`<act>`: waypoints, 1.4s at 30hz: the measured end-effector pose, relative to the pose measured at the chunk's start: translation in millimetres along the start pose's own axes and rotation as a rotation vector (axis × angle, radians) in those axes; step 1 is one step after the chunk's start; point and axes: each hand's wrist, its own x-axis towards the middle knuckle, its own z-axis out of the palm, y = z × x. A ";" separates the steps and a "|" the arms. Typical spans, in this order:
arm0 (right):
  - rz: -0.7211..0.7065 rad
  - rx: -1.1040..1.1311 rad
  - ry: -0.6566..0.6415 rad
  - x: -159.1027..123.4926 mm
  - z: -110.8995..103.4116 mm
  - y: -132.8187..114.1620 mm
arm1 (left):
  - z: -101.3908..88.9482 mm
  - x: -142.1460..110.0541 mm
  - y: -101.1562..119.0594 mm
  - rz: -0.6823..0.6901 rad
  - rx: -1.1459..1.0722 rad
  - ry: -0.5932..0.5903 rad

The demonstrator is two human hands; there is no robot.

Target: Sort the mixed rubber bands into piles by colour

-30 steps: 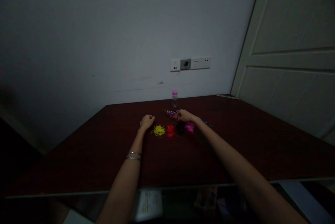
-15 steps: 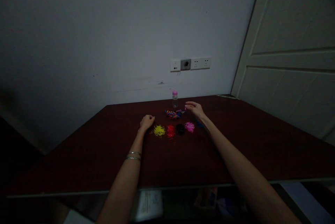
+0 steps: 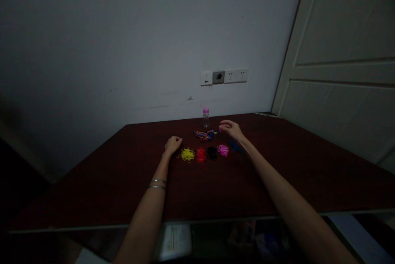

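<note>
My left hand (image 3: 173,144) rests on the table with its fingers curled in, just left of a yellow pile of small rubber bands (image 3: 187,155); nothing shows in it. My right hand (image 3: 231,130) is raised a little to the right of a mixed-colour heap of rubber bands (image 3: 205,135). Its thumb and fingers pinch what looks like a small pink rubber band (image 3: 220,129). Nearer to me lie a red pile (image 3: 201,155), a black pile (image 3: 212,153) and a pink pile (image 3: 223,150). A blue pile (image 3: 236,146) is partly hidden by my right wrist.
A small clear bottle with a pink cap (image 3: 206,118) stands behind the mixed heap. The dark red table (image 3: 123,181) meets a wall with sockets (image 3: 236,75) at the back. A pale door (image 3: 339,91) is on the right. Below the table's front edge sits a white box (image 3: 177,239).
My right hand has shifted very slightly, still pinching at the right of the mixed heap, and more of the blue pile shows. My left hand has stayed in place.
</note>
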 end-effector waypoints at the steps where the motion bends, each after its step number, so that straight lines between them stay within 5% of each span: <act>1: 0.012 -0.027 -0.017 -1.6 -3.5 0.8 | -0.4 -0.6 0.3 0.002 -0.002 0.001; 8: 0.135 -0.132 -0.175 -17.0 -24.9 11.8 | 1.6 2.0 -2.3 0.018 -0.002 0.001; 16: 0.239 -0.207 -0.312 -25.3 -21.2 19.3 | 3.2 2.9 -3.4 0.017 0.001 0.009; 26: 0.058 -0.277 -0.121 -21.2 -28.9 17.0 | 2.7 1.6 7.6 0.110 -0.054 0.111; 34: -0.040 -0.308 0.074 -17.6 -41.6 13.5 | 20.9 6.9 41.1 0.380 -0.028 -0.087; 42: -0.022 -0.295 0.090 -19.1 -43.7 13.8 | 28.8 6.7 63.0 0.432 0.078 -0.150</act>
